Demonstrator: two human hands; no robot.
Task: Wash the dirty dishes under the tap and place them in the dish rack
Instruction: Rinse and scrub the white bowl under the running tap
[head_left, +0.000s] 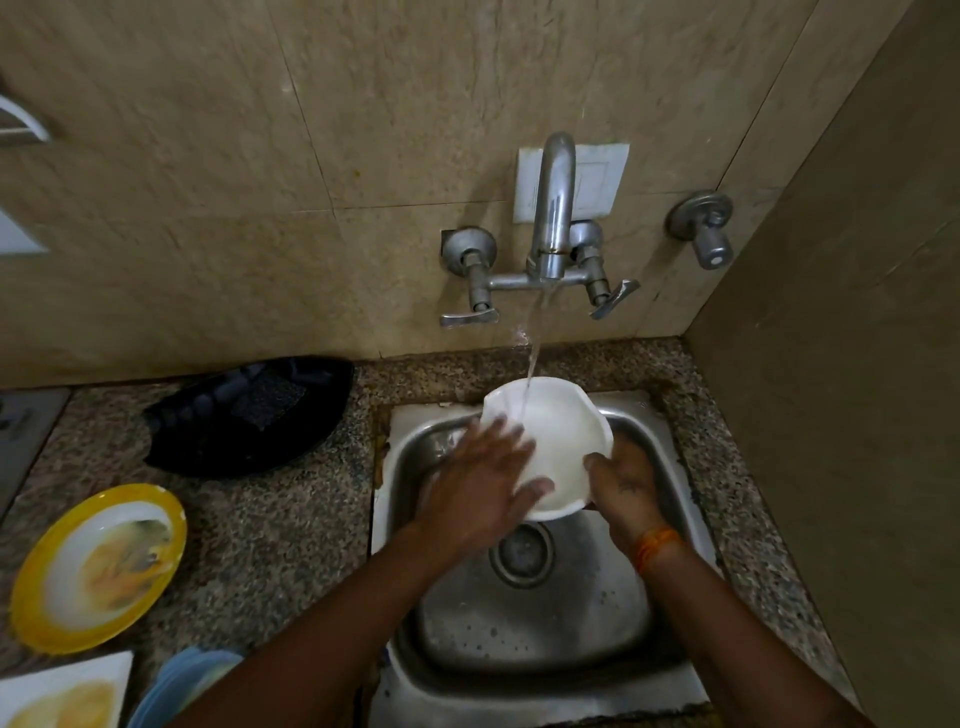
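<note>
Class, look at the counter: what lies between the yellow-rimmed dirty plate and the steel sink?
In the head view, only bare speckled granite counter lies between the yellow-rimmed plate and the sink; the black tray sits farther back.

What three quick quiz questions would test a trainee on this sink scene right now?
1. True or false: water from the tap is running onto the white bowl.
2. Which hand grips the bowl's rim from the side? A) left hand B) right hand
3. Fill in: the yellow-rimmed plate on the counter looks ___.

Key: 1 true. 2 B; the left hand's fingers lie flat inside the bowl over the sink. 3 dirty, with yellowish residue.
</note>
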